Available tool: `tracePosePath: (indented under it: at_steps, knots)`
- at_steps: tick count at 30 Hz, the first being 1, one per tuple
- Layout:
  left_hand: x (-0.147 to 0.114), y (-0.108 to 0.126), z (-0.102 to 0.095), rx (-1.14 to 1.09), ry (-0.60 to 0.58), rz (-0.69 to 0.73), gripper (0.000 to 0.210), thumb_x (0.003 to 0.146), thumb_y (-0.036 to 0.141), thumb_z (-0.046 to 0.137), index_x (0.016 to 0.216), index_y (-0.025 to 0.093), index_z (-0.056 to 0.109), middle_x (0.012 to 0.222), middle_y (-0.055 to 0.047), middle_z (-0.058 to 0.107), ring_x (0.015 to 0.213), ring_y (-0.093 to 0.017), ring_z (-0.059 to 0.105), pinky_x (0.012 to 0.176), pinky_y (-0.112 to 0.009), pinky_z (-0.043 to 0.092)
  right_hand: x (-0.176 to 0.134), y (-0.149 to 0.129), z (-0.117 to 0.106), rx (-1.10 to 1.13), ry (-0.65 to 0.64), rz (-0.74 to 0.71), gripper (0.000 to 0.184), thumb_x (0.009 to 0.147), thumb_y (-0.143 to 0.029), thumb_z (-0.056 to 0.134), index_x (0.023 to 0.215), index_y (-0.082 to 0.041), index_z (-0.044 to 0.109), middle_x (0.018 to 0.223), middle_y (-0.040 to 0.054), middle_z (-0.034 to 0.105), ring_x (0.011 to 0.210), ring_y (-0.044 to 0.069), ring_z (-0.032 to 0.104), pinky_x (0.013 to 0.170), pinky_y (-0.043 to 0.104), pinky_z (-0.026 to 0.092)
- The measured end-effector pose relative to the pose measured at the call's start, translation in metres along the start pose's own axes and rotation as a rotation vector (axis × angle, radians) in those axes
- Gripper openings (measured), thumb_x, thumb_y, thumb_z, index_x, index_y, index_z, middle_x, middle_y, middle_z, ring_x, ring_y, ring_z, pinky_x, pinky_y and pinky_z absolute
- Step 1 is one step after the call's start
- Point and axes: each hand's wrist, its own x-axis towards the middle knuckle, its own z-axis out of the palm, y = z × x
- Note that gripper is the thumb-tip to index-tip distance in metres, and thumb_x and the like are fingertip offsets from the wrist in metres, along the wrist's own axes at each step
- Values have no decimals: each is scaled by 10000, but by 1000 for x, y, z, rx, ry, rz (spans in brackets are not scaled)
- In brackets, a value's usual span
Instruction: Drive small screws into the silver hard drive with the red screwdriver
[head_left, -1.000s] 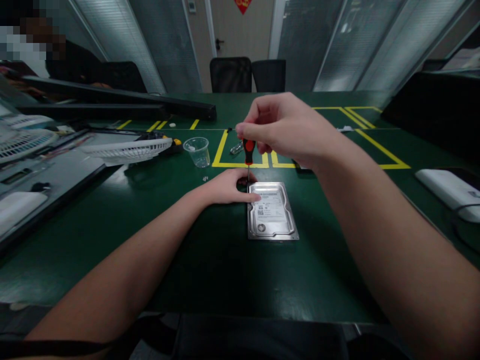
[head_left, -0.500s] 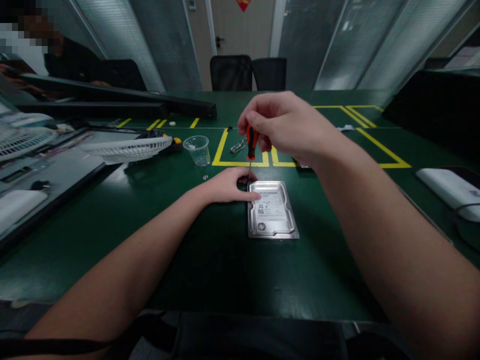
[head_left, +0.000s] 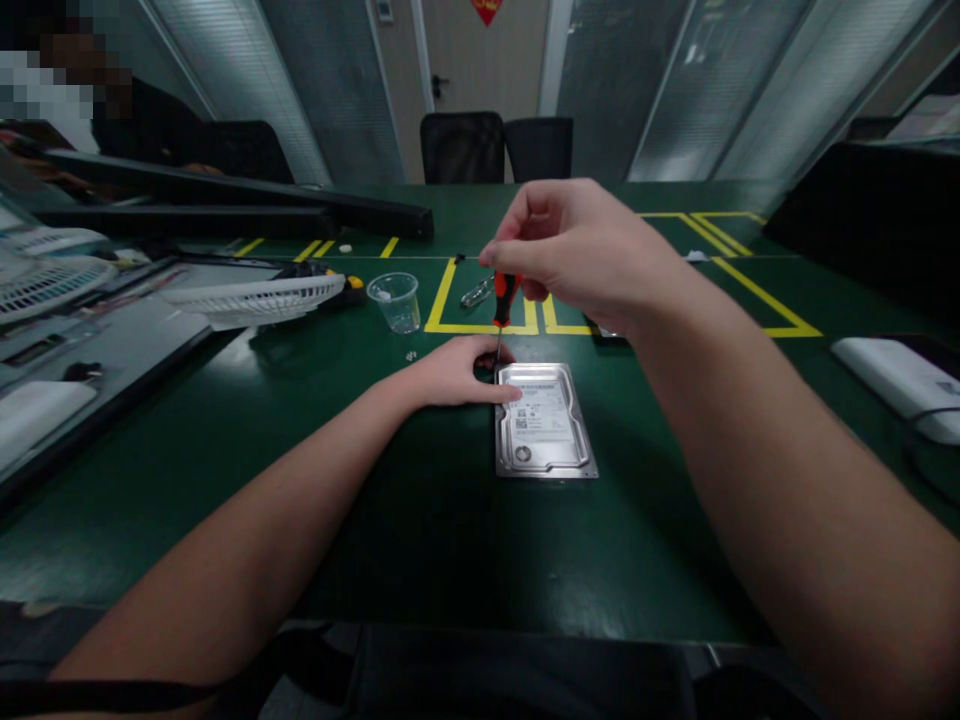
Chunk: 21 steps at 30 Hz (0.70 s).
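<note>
A silver hard drive (head_left: 551, 425) with a white label lies flat on the green table. My left hand (head_left: 461, 372) grips its far left corner, the thumb on the label and the fingers around the far edge. In my right hand (head_left: 559, 240) is a red and black screwdriver (head_left: 505, 298), held upright from above with the fingers near the top of its handle. The thin shaft points down at the drive's far left corner; its tip is hard to make out beside my left fingers.
A clear plastic cup (head_left: 395, 303) stands beyond my left forearm, with small screws (head_left: 410, 356) near it. A clear-handled tool (head_left: 477, 292) lies within yellow tape lines. White fan-like grilles (head_left: 259, 298) are at left, a white box (head_left: 900, 385) at right. Another person (head_left: 161, 125) sits far left.
My right fingers have shifted on the screwdriver's handle, the thumb now stretched straighter across its top. The left hand and the hard drive have stayed in place.
</note>
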Motion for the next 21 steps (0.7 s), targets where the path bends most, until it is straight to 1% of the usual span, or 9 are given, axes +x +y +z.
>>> tracePosePath:
  at_steps: [4,7,10,11,14,18,21]
  knots:
    - [1,-1,0,-8,5,3,635,799,630,845,1227,178,722,1266,-125,754,1120,-302,717,993,-441,567,-2,-1,-1,39,-71,-36,202,934,-64,782,884,-230,678,791,-14,732,550,108,523,449,246,327]
    - [1,-2,1,-15,8,3,637,801,619,846,1236,170,723,1274,-126,753,1125,-298,716,1001,-442,566,0,2,-1,18,-74,-60,164,999,-109,745,878,-211,704,801,-5,741,520,90,497,448,239,335]
    - [1,-3,2,-18,10,10,625,805,608,846,1235,172,724,1278,-125,751,1139,-299,711,1004,-439,563,4,7,2,60,-78,-70,256,1083,-175,642,838,-197,713,820,16,740,529,95,517,461,236,372]
    - [1,-3,2,-16,12,15,620,806,609,845,1231,173,725,1274,-125,751,1137,-299,712,998,-437,564,5,8,2,84,-78,-57,302,1102,-164,595,826,-197,711,833,20,739,531,96,523,465,234,379]
    - [1,-6,3,-6,18,32,617,808,614,843,1226,175,726,1260,-125,754,1120,-302,714,974,-437,566,7,10,4,117,-65,-1,347,1115,-109,533,845,-206,729,845,17,741,522,94,532,467,230,376]
    - [1,-8,4,-14,17,31,606,808,604,846,1225,181,722,1264,-125,754,1127,-304,716,980,-439,564,5,5,3,71,-46,11,348,1111,-85,529,867,-199,749,799,18,725,528,98,540,467,226,382]
    - [1,-6,3,-21,11,21,603,808,606,844,1225,187,723,1279,-123,752,1145,-303,714,991,-435,563,4,2,2,4,-15,6,275,1078,-114,631,835,-187,738,716,9,673,537,103,523,457,224,372]
